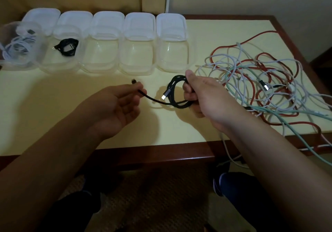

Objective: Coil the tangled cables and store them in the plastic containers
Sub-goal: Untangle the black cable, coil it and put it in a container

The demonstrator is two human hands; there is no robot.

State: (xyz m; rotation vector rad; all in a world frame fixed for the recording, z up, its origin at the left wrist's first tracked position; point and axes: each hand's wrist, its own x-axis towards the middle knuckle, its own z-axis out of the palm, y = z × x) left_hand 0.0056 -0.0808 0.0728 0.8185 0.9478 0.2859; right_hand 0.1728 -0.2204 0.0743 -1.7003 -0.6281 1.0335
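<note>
Here right hand [201, 95] grips black cable [177, 91] coil | left hand [115, 104] – grip hidden

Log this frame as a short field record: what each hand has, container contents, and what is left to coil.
right hand: grips the coiled loops of the black cable
left hand: pinches that cable's free end, plug sticking out past the fingers
containers: five clear tubs in a row, lids behind them
first tub: coiled white cable inside
second tub: coiled black cable inside
third tub, fourth tub, fifth tub: no cable inside
uncoiled: tangled pile of red, white and green cables, some hanging off the table
</note>
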